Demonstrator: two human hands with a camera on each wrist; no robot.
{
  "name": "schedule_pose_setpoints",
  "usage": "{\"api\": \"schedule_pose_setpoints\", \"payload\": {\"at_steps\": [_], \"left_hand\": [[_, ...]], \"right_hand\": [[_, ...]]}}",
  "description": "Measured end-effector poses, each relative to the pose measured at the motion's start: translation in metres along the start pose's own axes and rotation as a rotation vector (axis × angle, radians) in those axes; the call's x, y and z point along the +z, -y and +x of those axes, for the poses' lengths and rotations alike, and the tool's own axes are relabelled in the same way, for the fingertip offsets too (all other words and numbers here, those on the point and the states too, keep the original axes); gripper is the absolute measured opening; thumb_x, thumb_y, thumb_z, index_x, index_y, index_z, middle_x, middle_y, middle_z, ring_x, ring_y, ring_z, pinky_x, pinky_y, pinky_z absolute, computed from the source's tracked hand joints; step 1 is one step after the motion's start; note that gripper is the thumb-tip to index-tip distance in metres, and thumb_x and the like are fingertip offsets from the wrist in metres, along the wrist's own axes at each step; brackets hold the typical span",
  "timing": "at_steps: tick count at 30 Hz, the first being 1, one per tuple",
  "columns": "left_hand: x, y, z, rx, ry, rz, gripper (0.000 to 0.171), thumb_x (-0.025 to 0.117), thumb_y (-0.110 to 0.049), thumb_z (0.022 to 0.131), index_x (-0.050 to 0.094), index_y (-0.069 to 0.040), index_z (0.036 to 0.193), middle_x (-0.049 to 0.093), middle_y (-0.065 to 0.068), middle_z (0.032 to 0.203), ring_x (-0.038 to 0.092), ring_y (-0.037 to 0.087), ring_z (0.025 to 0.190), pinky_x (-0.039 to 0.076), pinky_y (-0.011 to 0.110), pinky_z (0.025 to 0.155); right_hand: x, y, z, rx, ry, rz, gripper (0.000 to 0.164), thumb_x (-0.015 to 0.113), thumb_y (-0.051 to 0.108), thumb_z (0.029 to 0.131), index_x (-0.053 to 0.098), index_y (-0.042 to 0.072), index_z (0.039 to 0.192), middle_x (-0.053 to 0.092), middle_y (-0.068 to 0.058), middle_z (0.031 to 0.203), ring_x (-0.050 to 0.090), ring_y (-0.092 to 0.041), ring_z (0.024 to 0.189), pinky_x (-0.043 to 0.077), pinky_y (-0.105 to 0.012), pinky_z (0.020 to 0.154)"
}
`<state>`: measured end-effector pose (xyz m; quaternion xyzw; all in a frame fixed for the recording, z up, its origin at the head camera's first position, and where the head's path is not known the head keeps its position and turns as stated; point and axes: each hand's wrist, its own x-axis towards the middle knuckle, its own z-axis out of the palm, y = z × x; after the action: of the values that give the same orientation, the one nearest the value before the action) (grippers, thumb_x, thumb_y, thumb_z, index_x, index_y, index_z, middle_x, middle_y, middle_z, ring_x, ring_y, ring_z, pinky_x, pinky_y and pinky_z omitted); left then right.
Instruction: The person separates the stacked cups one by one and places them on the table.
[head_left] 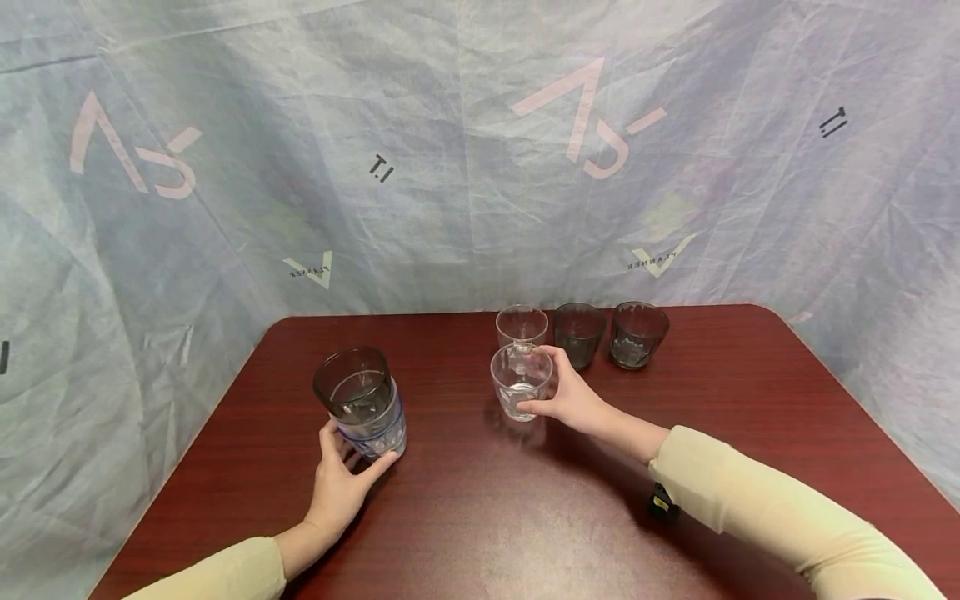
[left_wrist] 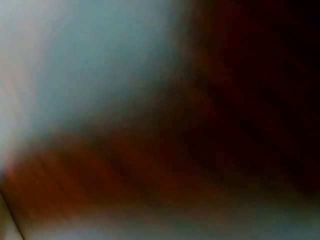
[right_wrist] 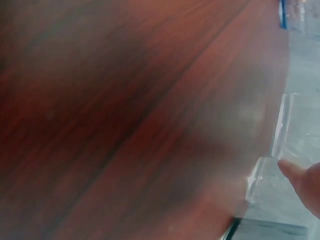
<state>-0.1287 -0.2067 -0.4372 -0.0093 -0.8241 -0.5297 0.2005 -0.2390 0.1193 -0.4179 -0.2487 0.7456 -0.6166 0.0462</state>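
Observation:
At the left of the table, my left hand (head_left: 341,483) curls its thumb and fingers around the lower part of a stack of glasses (head_left: 382,429). A dark glass (head_left: 352,392) sits on top of that stack, above clear glass with a blue line. Near the middle, my right hand (head_left: 573,396) grips a clear glass (head_left: 519,400) from its right side. Directly behind it stands another clear glass (head_left: 521,319). In the right wrist view a fingertip (right_wrist: 300,182) shows beside clear glass walls. Only blur appears in the left wrist view.
Two dark glasses, one nearer (head_left: 579,333) and one farther right (head_left: 637,337), stand upright along the back of the red-brown table (head_left: 480,517). A grey printed cloth (head_left: 450,233) hangs behind the table's back edge.

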Motion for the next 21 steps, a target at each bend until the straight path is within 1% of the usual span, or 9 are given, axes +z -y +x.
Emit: {"api": "schedule_pose_setpoints", "payload": {"at_steps": [1, 2, 5, 7, 8, 11, 14, 18, 21], "left_hand": [[0.000, -0.002, 0.000, -0.003, 0.001, -0.003, 0.080, 0.081, 0.006, 0.074, 0.027, 0.003, 0.133, 0.049, 0.028, 0.125, 0.052, 0.043, 0.117, 0.038, 0.003, 0.085], [0.000, 0.002, 0.000, -0.008, 0.004, -0.005, 0.082, 0.082, 0.005, 0.074, 0.027, 0.002, 0.134, 0.048, 0.028, 0.127, 0.052, 0.042, 0.118, 0.038, 0.003, 0.085], [0.001, 0.020, 0.002, -0.019, 0.009, -0.016, 0.086, 0.084, 0.000, 0.074, 0.025, -0.001, 0.137, 0.047, 0.024, 0.130, 0.052, 0.038, 0.120, 0.038, 0.004, 0.086], [0.002, 0.033, 0.004, -0.014, 0.011, -0.020, 0.089, 0.085, -0.004, 0.074, 0.024, -0.004, 0.139, 0.047, 0.021, 0.131, 0.051, 0.036, 0.120, 0.039, 0.006, 0.087], [0.002, 0.039, 0.004, -0.012, 0.012, -0.019, 0.090, 0.086, -0.005, 0.074, 0.024, -0.005, 0.139, 0.047, 0.020, 0.131, 0.051, 0.035, 0.121, 0.040, 0.007, 0.087], [0.002, 0.039, 0.004, -0.012, 0.014, -0.017, 0.090, 0.086, -0.006, 0.074, 0.024, -0.005, 0.139, 0.047, 0.020, 0.131, 0.051, 0.035, 0.121, 0.041, 0.010, 0.088], [0.002, 0.038, 0.005, -0.014, 0.014, -0.022, 0.087, 0.086, -0.008, 0.074, 0.026, -0.006, 0.138, 0.048, 0.019, 0.130, 0.052, 0.033, 0.121, 0.041, 0.009, 0.088], [0.002, 0.038, 0.005, -0.011, 0.008, -0.027, 0.087, 0.086, -0.007, 0.074, 0.026, -0.005, 0.137, 0.049, 0.020, 0.129, 0.052, 0.033, 0.120, 0.040, 0.006, 0.087], [0.002, 0.038, 0.005, -0.009, 0.006, -0.032, 0.087, 0.086, -0.007, 0.074, 0.026, -0.005, 0.137, 0.050, 0.020, 0.129, 0.053, 0.033, 0.119, 0.040, 0.006, 0.087]], "right_hand": [[-0.001, -0.001, 0.000, 0.006, 0.005, 0.000, 0.079, 0.076, -0.010, 0.078, 0.021, -0.003, 0.135, 0.037, -0.028, 0.139, 0.041, -0.043, 0.129, 0.051, -0.036, 0.090], [-0.001, -0.002, -0.001, 0.011, 0.007, -0.006, 0.079, 0.076, -0.009, 0.078, 0.021, -0.004, 0.135, 0.037, -0.029, 0.139, 0.041, -0.043, 0.130, 0.050, -0.040, 0.092], [-0.002, -0.005, -0.002, 0.022, 0.013, -0.026, 0.078, 0.076, -0.008, 0.079, 0.021, -0.004, 0.134, 0.037, -0.029, 0.138, 0.040, -0.044, 0.131, 0.046, -0.049, 0.095], [-0.002, -0.007, -0.003, 0.025, 0.016, -0.032, 0.077, 0.076, -0.008, 0.079, 0.021, -0.005, 0.133, 0.038, -0.030, 0.138, 0.039, -0.045, 0.130, 0.045, -0.052, 0.097], [-0.002, -0.008, -0.003, 0.027, 0.016, -0.040, 0.077, 0.076, -0.008, 0.079, 0.021, -0.005, 0.133, 0.038, -0.030, 0.138, 0.040, -0.045, 0.130, 0.044, -0.052, 0.097], [-0.004, -0.009, -0.003, 0.033, 0.018, -0.063, 0.078, 0.077, -0.006, 0.079, 0.021, -0.005, 0.133, 0.040, -0.030, 0.138, 0.040, -0.045, 0.130, 0.045, -0.049, 0.097], [-0.005, -0.010, -0.003, 0.032, 0.017, -0.084, 0.077, 0.077, -0.005, 0.079, 0.022, -0.005, 0.133, 0.041, -0.031, 0.138, 0.041, -0.045, 0.129, 0.045, -0.048, 0.096], [-0.006, -0.011, -0.003, 0.026, 0.025, -0.088, 0.078, 0.077, -0.005, 0.080, 0.021, -0.005, 0.134, 0.041, -0.031, 0.139, 0.040, -0.044, 0.130, 0.042, -0.052, 0.098], [-0.006, -0.010, -0.003, 0.017, 0.014, -0.128, 0.082, 0.079, -0.002, 0.079, 0.022, -0.004, 0.137, 0.042, -0.029, 0.139, 0.042, -0.041, 0.129, 0.037, -0.054, 0.102]]}}
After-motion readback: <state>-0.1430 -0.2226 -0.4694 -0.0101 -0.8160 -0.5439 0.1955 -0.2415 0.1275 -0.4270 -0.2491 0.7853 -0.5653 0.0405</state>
